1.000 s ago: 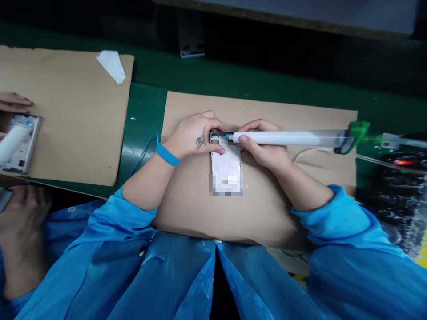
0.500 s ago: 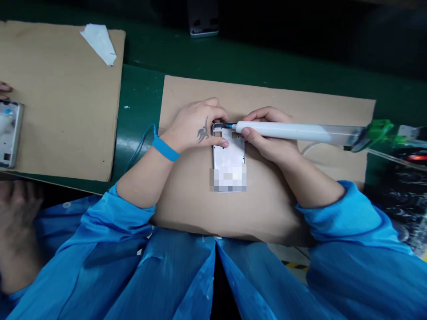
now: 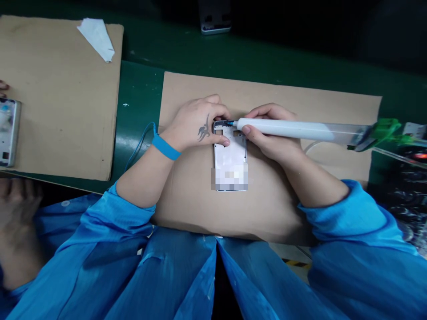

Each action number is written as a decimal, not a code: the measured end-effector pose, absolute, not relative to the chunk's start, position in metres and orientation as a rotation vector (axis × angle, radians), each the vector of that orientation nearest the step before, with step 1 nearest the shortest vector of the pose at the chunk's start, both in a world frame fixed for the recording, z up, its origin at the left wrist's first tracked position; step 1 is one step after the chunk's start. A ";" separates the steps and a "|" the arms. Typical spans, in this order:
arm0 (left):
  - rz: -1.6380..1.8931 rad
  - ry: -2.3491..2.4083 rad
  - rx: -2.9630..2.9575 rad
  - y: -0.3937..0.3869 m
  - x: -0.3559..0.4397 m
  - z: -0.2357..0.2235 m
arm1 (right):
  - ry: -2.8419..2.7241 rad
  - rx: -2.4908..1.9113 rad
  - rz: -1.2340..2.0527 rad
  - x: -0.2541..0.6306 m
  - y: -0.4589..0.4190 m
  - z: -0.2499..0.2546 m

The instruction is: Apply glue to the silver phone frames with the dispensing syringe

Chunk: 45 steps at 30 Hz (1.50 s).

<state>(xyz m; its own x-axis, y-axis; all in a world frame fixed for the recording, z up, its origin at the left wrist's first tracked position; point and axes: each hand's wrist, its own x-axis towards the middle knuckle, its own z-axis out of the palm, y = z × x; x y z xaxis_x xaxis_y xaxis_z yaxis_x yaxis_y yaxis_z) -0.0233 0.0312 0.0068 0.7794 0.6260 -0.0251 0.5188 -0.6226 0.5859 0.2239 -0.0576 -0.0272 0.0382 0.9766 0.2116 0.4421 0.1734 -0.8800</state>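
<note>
A silver phone frame (image 3: 230, 156) lies flat on a brown cardboard sheet (image 3: 273, 98) in front of me. My left hand (image 3: 196, 122) rests on the frame's top left corner, thumb pressed on its face and fingers curled over the upper edge. My right hand (image 3: 270, 138) is closed round a long white dispensing syringe (image 3: 300, 130) with a green cap (image 3: 382, 129) at its far end. The syringe's blue tip touches the frame's top edge. A blue wrist strap (image 3: 166, 147) with a cord sits on my left wrist.
A second cardboard sheet (image 3: 60, 98) lies to the left with a white paper scrap (image 3: 96, 38) on it. Another person's phone frame (image 3: 8, 131) and hand (image 3: 16, 200) show at the far left. A further phone frame (image 3: 215, 22) rests on the green belt behind. Dark equipment (image 3: 403, 186) stands at the right.
The view has shifted, so everything sits lower and further left. The syringe tip has stayed at the frame's top edge. The other person's syringe and fingers have left the far-left frame.
</note>
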 end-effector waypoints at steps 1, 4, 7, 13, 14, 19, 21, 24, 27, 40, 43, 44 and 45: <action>0.248 0.848 2.385 0.031 -0.023 0.006 | -1.548 -1.410 0.746 0.224 -0.057 -0.028; 0.281 0.840 2.379 0.033 -0.024 0.004 | -1.547 -1.407 0.756 0.225 -0.057 -0.030; 0.310 0.827 2.363 0.033 -0.024 0.003 | -1.540 -1.398 0.781 0.225 -0.058 -0.029; 0.291 0.834 2.342 0.032 -0.025 0.006 | -1.501 -1.371 0.765 0.222 -0.058 -0.026; 0.290 0.837 2.342 0.032 -0.025 0.006 | -1.495 -1.363 0.755 0.221 -0.058 -0.026; 0.293 0.842 2.357 0.032 -0.024 0.005 | -1.495 -1.351 0.747 0.220 -0.058 -0.024; 0.297 0.844 2.357 0.032 -0.024 0.004 | -1.483 -1.350 0.755 0.220 -0.057 -0.024; 0.301 0.843 2.356 0.033 -0.023 0.003 | -1.476 -1.350 0.768 0.220 -0.057 -0.024; 0.303 0.834 2.353 0.033 -0.024 0.003 | -1.487 -1.355 0.768 0.221 -0.057 -0.024; 0.280 0.847 2.363 0.032 -0.024 0.006 | -1.540 -1.415 0.756 0.226 -0.058 -0.026; 0.269 0.863 2.365 0.031 -0.023 0.008 | -1.541 -1.434 0.774 0.227 -0.058 -0.027; 0.268 0.864 2.363 0.031 -0.023 0.008 | -1.533 -1.429 0.776 0.226 -0.058 -0.026; 0.270 0.863 2.360 0.031 -0.023 0.008 | -1.523 -1.421 0.778 0.226 -0.059 -0.025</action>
<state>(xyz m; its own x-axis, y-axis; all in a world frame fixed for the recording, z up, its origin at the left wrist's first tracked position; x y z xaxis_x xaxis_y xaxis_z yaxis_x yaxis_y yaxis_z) -0.0231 0.0305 0.0080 0.7671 0.6414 -0.0156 0.5180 -0.6049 0.6048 0.2256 -0.0587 -0.0250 0.0489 0.9815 0.1849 0.4257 0.1470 -0.8928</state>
